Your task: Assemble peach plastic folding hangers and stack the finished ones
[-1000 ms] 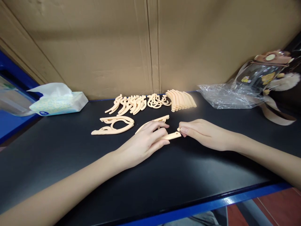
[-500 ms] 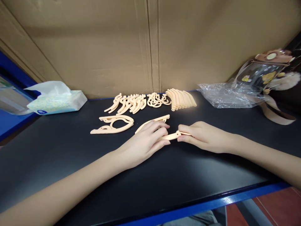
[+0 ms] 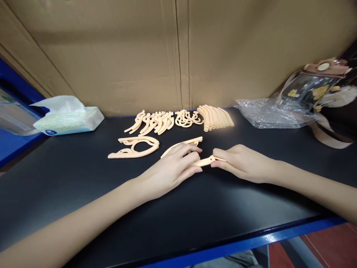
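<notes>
Between my hands is a cream plastic folding-hanger arm (image 3: 204, 162), low over the black table, with a round hole near its right end. My left hand (image 3: 173, 169) is closed around its left part, the fingers covering much of it. At the right end, my right hand (image 3: 240, 163) pinches a thin cream piece (image 3: 221, 159) that meets the arm; most of that piece is hidden. Just behind my left hand lies a cream hanger (image 3: 192, 141), partly covered by the fingers. Left of it, a folded cream hanger (image 3: 145, 152) lies flat.
Along the back lie several short curved arms (image 3: 160, 123), several hooks (image 3: 185, 118) and a row of longer curved pieces (image 3: 214, 118). A tissue pack (image 3: 69, 121) stands at left. At right are a clear plastic bag (image 3: 275, 113) and a strapped bottle (image 3: 312, 87). Cardboard (image 3: 125, 56) rises behind.
Hands and pieces keep nearly the same pose. The whole view has shifted very slightly.
</notes>
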A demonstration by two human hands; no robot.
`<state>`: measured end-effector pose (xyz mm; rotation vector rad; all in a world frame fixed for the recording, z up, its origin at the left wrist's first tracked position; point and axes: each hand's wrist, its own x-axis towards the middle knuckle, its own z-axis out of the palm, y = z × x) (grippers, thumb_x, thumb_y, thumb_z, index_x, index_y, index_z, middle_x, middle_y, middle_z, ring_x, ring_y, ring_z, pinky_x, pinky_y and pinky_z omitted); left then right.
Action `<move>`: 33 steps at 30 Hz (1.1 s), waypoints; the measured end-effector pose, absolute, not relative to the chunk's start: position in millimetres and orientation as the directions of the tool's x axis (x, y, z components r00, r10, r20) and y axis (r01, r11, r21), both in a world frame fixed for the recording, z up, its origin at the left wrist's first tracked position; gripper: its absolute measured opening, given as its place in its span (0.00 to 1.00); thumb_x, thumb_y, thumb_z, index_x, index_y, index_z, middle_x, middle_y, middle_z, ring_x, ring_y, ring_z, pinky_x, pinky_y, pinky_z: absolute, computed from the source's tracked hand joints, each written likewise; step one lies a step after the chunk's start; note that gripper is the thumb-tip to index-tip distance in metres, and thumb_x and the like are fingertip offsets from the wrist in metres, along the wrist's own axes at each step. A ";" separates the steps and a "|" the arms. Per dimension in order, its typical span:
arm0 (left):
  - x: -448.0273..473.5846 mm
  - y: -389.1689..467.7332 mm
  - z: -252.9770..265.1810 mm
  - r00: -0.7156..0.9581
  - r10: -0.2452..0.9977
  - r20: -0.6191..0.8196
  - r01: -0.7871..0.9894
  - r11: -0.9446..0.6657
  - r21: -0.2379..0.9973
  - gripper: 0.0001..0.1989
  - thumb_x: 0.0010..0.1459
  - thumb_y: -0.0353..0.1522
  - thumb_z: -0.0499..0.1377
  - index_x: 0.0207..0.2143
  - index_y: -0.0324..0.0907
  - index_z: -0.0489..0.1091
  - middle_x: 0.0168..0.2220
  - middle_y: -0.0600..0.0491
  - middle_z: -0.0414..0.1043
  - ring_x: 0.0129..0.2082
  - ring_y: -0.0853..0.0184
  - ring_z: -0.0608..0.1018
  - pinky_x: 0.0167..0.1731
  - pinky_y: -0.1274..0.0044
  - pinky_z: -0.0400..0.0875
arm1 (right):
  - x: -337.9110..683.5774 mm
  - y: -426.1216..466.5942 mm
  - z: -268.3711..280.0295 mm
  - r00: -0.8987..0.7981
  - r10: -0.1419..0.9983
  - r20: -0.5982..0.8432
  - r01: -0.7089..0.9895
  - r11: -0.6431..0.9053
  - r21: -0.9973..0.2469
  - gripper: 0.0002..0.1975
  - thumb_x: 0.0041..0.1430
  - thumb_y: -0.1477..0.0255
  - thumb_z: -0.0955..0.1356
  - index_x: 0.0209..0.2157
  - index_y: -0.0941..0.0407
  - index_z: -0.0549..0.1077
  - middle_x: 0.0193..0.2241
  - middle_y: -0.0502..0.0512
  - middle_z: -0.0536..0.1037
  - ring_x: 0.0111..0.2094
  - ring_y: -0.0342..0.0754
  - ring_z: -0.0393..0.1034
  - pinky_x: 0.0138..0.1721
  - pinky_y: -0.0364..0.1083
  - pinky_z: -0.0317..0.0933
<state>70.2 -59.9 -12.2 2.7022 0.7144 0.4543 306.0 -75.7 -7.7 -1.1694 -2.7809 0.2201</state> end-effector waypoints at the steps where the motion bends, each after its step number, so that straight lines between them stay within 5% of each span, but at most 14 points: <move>1: 70.3 -59.6 -12.5 0.827 0.518 0.218 0.422 -0.829 0.368 0.09 0.67 0.34 0.48 0.37 0.43 0.65 0.55 0.49 0.63 0.59 0.63 0.61 0.59 0.68 0.57 | 306.3 -75.6 -8.5 -0.697 0.714 0.063 0.702 0.698 -0.142 0.18 0.70 0.61 0.49 0.28 0.54 0.57 0.19 0.48 0.68 0.16 0.43 0.57 0.21 0.43 0.43; 6: 71.1 -59.5 -13.1 0.836 0.501 0.225 0.409 -0.841 0.353 0.08 0.67 0.34 0.48 0.38 0.43 0.65 0.54 0.49 0.64 0.58 0.62 0.62 0.58 0.67 0.58 | 308.9 -76.6 -13.6 -0.730 0.671 0.127 0.683 0.721 0.115 0.21 0.70 0.62 0.48 0.30 0.55 0.61 0.19 0.50 0.72 0.16 0.44 0.60 0.21 0.44 0.38; 16: 71.1 -59.5 -13.5 0.835 0.499 0.232 0.413 -0.847 0.334 0.09 0.67 0.34 0.48 0.37 0.43 0.65 0.54 0.49 0.64 0.58 0.63 0.62 0.58 0.68 0.58 | 308.8 -77.3 -12.8 -0.813 0.533 0.234 0.580 0.706 0.407 0.23 0.70 0.66 0.49 0.29 0.57 0.64 0.19 0.50 0.70 0.15 0.43 0.62 0.20 0.45 0.38; 33: 71.0 -59.1 -14.3 0.842 0.482 0.241 0.400 -0.859 0.319 0.09 0.67 0.35 0.48 0.39 0.43 0.66 0.53 0.50 0.65 0.57 0.64 0.63 0.58 0.70 0.58 | 306.9 -80.2 -15.2 -0.836 0.446 0.320 0.549 0.660 0.512 0.19 0.68 0.67 0.54 0.26 0.57 0.66 0.18 0.50 0.69 0.16 0.44 0.63 0.20 0.46 0.41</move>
